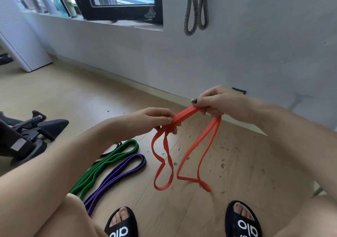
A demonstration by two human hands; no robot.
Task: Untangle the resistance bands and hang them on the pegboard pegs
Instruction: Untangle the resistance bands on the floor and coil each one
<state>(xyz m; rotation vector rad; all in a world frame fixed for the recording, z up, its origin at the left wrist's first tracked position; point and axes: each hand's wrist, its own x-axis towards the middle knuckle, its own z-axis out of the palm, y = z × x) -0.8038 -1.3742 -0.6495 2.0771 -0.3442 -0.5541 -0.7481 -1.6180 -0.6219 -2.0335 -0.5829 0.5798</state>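
The orange band is stretched between both hands: the left hand pinches its lower end, the right hand grips its upper end. This held stretch slants up toward the right hand. Below the hands, two long loops dangle toward the floor. The green band and purple band lie lengthwise below the left hand.

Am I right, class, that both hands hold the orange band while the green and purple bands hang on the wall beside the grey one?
Not quite. The head view shows the left hand and right hand holding the orange band, but the green band and purple band lie on the floor. Only the grey band hangs on the wall.
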